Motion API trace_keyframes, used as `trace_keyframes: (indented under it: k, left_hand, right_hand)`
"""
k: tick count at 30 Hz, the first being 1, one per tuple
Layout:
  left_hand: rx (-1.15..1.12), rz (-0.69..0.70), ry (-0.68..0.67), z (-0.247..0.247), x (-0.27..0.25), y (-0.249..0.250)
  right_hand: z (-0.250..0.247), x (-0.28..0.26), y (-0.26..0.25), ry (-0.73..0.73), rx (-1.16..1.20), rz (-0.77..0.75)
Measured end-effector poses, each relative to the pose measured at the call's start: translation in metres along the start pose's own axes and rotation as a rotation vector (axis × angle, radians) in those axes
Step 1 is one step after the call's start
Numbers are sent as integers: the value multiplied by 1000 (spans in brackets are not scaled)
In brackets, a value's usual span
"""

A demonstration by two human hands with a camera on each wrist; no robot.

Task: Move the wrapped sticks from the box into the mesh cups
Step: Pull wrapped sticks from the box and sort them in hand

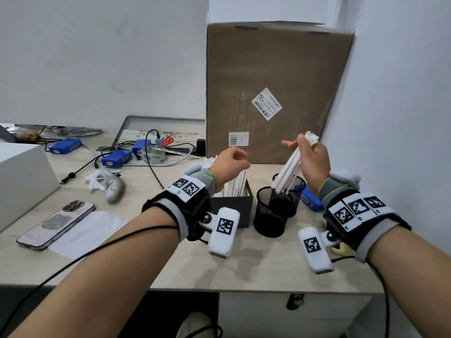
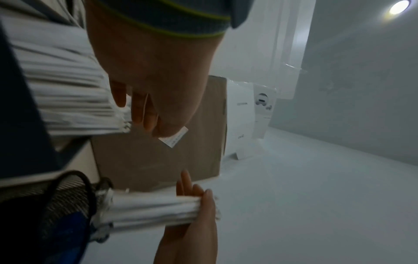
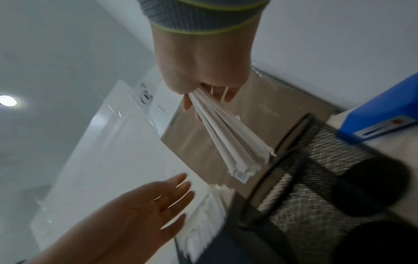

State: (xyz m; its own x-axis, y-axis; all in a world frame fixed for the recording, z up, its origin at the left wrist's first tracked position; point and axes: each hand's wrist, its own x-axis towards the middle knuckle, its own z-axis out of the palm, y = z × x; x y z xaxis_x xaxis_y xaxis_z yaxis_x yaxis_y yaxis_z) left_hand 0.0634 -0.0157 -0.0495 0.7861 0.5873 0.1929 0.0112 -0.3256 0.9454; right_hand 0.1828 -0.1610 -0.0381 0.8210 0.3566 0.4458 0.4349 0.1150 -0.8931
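Two black mesh cups (image 1: 273,211) stand side by side on the wooden desk (image 1: 244,264), just right of the small dark box (image 1: 231,206) packed with wrapped sticks (image 1: 234,186). The right hand (image 1: 313,159) has its fingers curled tight round a bundle of sticks (image 1: 289,172), tilted so the lower ends dip toward the rear cup (image 1: 296,189); from the head view I cannot tell whether those ends touch its rim.

The right wrist view shows what the head view hides: the bundle (image 3: 228,137) fans out below the fist, its ends hanging just over the mesh wall (image 3: 316,160), with a blue device (image 3: 380,116) lying beside the cup.

The left hand (image 1: 230,162) hangs above the box. From above its fingers look loosely bent; the right wrist view shows that hand (image 3: 144,205) with fingers spread and nearly straight, holding nothing, beside the stick ends in the box (image 3: 203,223). The left wrist view is blurred, yet it shows the sticks in the box (image 2: 68,89) lying close under the palm, and the other hand's fingers (image 2: 208,205) wrapped across the bundle.

Behind stands a tall cardboard carton (image 1: 275,89). To the left lie a phone (image 1: 56,223), blue boxes with cables (image 1: 116,158) and orange scissors (image 1: 168,140).
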Motion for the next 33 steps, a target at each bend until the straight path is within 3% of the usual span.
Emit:
trace_keyframes:
  k: [3,8,13,16,20,28,33]
  left_hand:
    - [44,-77,41,-6,-4,-17]
    - [145,-130,-76,-6,-13,-34]
    - [259,-114,-209,-5,-18,-33]
    - [285,-129,-216,-5,-19,-32]
    - [314,-144,-236,-7,-19,-33]
    - [321,-134,-162,-11,-20,-37]
    - [367,-127,17,-12,-13,-43]
  right_hand:
    - [-1,-6,25,-56,-41,41]
    - [7,-18,49,-73,-122,87]
    - [6,-27,56,-146,-406,211]
    - [4,-28,54,-221,-600,188]
    - [0,-25,57,-180,-698,177]
    - [-4,-23,60,-156,-880,112]
    - [-4,-27,51,-115,-750,174]
